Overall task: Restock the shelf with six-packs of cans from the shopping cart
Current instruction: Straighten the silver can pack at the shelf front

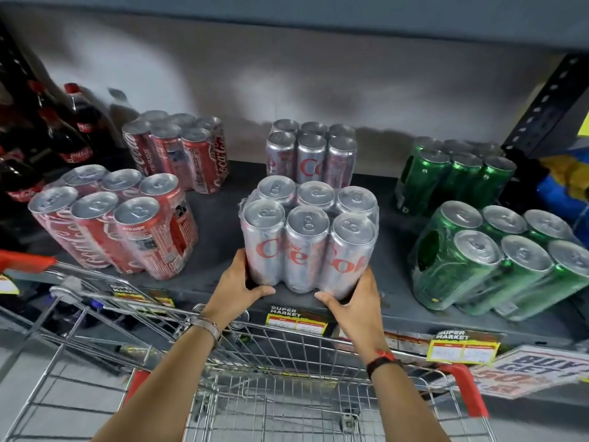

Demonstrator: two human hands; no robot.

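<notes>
A silver six-pack (pixel 307 237) wrapped in clear film stands at the front middle of the dark shelf (pixel 216 218). My left hand (pixel 240 282) grips its lower left corner and my right hand (pixel 353 301) grips its lower right corner. Behind it stands a second silver six-pack (pixel 312 153). Two red six-packs, one near (pixel 118 224) and one far (pixel 178 148), are on the left. On the right are two green six-packs, near (pixel 497 256) and far (pixel 455 173). The wire shopping cart (pixel 255 378) below my arms shows no packs in its visible part.
Dark cola bottles (pixel 41 145) crowd the shelf's far left. A black perforated upright (pixel 548 106) and blue and yellow bags (pixel 564 186) bound the right side. Yellow price tags (pixel 296 319) line the shelf's front edge. Free shelf room lies between the pack columns.
</notes>
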